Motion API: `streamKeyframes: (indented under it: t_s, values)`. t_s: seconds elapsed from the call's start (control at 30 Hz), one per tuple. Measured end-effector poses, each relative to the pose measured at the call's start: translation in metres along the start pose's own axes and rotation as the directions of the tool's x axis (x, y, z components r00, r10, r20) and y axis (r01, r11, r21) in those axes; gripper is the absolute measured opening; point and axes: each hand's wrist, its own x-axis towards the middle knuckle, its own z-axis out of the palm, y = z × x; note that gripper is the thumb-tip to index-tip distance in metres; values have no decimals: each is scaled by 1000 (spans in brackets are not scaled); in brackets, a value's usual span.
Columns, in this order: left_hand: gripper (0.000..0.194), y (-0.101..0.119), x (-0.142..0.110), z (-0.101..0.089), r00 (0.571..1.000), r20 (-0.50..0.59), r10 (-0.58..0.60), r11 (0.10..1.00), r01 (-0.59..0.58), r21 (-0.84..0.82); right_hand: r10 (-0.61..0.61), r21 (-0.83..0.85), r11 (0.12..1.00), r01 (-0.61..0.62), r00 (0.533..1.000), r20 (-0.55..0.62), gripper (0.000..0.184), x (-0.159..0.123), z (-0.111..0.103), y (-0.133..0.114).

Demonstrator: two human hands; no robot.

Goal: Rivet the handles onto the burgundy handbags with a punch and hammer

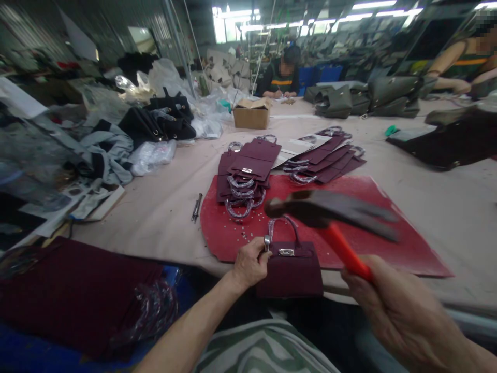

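Note:
My right hand (404,305) is wrapped round the orange handle of a claw hammer (341,207), whose blurred head is raised above the table. In my left hand (250,263), a short metal punch (267,241) is pinched upright at the top left of a burgundy handbag piece (289,277). That piece has a silver clasp (286,252) and a handle (294,230) partly wrapped in clear plastic. It hangs over the table's front edge, its upper part on a red mat (388,243). The punch's lower tip is hidden by my fingers.
Small metal bits (243,233) are scattered on the mat. Behind lie two stacks of burgundy bag pieces (254,160) (330,160). Metal rods (196,208) rest at left. More burgundy pieces (70,295) fill the lower left. A cardboard box (251,116) and two people sit beyond.

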Motion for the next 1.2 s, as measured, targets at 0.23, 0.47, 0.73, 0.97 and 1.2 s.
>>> streamKeyframes:
  t_s: [0.23, 0.47, 0.73, 0.97, 1.2]
  values:
    - [15, -4, -1, 3, 1000, 0, 24, 999, -24, 37, 297, 103, 933, -344, 900, 319, 25, -13, 7, 15]
    - [11, -10, -5, -1, 1000, 6, 18, 1000, -18, -15, 700, 94, 609, -788, 588, 405, 41, -39, 43, 105]
    - [12, -11, -5, -2, 1000, 1, 29, 999, -29, -44, 397, -100, 918, -385, 898, 189, 59, -50, 84, 111]
    - [13, -12, 1, -7, 999, 49, -1, 1000, 2, -14, 337, -5, 936, -351, 895, 293, 69, -59, 124, 93]
    - [14, -14, 7, -13, 990, 118, -79, 997, 78, 6, 407, 35, 907, -421, 894, 188, 63, -70, 132, 81]
